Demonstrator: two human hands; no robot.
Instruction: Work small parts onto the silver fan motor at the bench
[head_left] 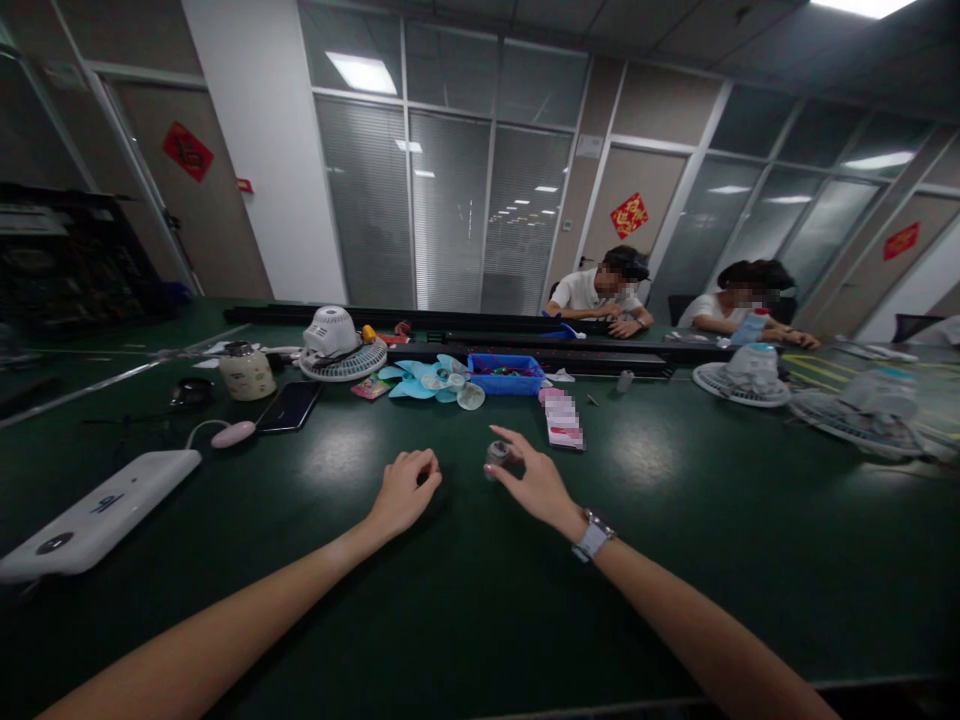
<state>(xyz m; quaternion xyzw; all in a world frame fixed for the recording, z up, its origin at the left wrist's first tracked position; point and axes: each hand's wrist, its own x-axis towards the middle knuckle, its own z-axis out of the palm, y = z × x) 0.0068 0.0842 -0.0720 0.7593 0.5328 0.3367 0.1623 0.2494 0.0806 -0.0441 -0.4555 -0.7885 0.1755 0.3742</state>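
Note:
My right hand (534,482) is over the green table, a watch on its wrist. Its thumb and fingers curve around a small grey cylinder (497,455) with a dark top, the thumb lying against its near side. The cylinder stands about upright on or just above the tabletop. To the left, my left hand (405,492) is closed, thumb and fingertips pressed together. Whatever may be between those fingertips is too small or hidden to make out. Nearest beyond the hands lie blue fan blades (427,380) and a phone in a pink case (562,418).
A blue bin (506,374) of small parts stands at the back, before long black rails (555,358). Fan heads (334,340) sit behind. On the left are a cream jar (247,372), a dark phone (291,407) and a white device (105,510). Co-workers (600,295) sit opposite.

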